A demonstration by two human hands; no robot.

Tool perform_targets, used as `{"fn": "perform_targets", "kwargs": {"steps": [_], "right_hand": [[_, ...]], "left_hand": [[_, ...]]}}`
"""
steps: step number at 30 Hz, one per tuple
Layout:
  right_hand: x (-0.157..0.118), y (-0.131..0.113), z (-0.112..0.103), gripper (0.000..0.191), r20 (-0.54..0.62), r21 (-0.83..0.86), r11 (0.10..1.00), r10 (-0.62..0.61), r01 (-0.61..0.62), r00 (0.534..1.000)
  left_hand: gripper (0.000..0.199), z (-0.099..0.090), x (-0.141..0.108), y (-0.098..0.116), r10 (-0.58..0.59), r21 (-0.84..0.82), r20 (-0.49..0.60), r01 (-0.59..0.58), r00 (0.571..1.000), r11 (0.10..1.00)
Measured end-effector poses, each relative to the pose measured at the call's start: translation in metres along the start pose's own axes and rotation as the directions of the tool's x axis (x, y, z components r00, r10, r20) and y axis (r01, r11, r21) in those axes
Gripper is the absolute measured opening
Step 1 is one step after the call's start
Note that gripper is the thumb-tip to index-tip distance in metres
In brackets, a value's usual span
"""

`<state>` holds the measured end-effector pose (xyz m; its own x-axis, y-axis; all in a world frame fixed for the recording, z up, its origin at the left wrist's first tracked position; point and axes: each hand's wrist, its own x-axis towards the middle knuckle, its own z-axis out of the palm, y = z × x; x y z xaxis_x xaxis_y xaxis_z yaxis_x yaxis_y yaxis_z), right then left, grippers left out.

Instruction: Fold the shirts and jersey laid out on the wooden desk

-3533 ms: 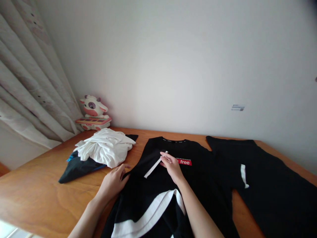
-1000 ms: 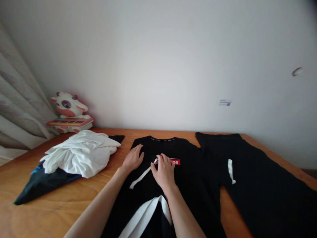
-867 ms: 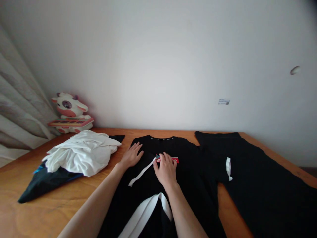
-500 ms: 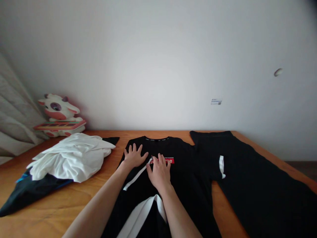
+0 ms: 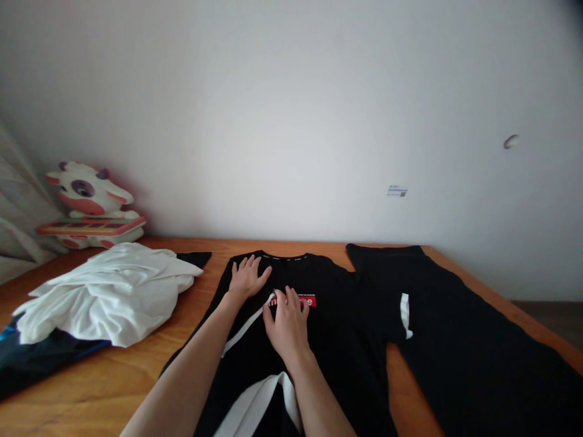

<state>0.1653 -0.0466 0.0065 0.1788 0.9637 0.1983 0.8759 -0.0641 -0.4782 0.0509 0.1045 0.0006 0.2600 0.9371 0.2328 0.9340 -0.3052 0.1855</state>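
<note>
A black T-shirt [image 5: 337, 340] lies spread on the wooden table, its collar toward the wall. A red printed label [image 5: 310, 301] shows on its chest, partly covered by my fingers. From the label a white strip [image 5: 248, 329], seemingly a sleeve's trim, runs diagonally down to the left. My left hand [image 5: 248, 278] rests flat near the shirt's left shoulder, fingers spread. Lower down, my right hand [image 5: 286, 321] lies on the chest beside the strip, fingers loosely bent and apart. Close to me, a wide white band [image 5: 252, 403] rises in a fold.
Black trousers or a similar black garment [image 5: 473, 340] lie on the right, under the shirt's sleeve with its white trim [image 5: 405, 315]. To the left, a crumpled white garment [image 5: 113, 291] tops dark cloth [image 5: 50, 358]. Behind it stands a cow-shaped toy keyboard [image 5: 91, 209] against the wall.
My left hand's fingers have moved closer to the collar and together a little. My right hand stays on the chest. The view has shifted slightly, moving the toy and white garment leftward.
</note>
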Motion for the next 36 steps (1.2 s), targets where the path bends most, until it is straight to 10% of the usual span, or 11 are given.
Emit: {"fn": "perform_targets", "kwargs": {"steps": [4,13,24,36], "right_hand": [[0.000,0.000,-0.002,0.049,0.021,-0.022,1.000,-0.019,0.019,1.000],[-0.006,-0.007,-0.001,0.060,0.099,-0.075,0.997,-0.019,0.026,0.995],[-0.012,-0.037,0.015,0.072,0.109,-0.073,0.997,0.015,-0.007,0.994],[0.005,-0.036,0.020,0.064,0.034,-0.009,0.999,-0.034,0.034,0.999]], "left_hand": [[0.039,-0.006,-0.017,-0.002,0.147,-0.063,-0.175,-0.160,0.973,0.985],[0.051,-0.009,-0.075,-0.022,0.037,0.016,-0.006,-0.037,0.999,0.999],[0.059,-0.019,-0.071,-0.063,0.077,0.099,0.106,-0.088,0.991,0.991],[0.063,-0.018,-0.052,-0.072,-0.044,0.117,-0.027,0.047,0.999,0.992]]}}
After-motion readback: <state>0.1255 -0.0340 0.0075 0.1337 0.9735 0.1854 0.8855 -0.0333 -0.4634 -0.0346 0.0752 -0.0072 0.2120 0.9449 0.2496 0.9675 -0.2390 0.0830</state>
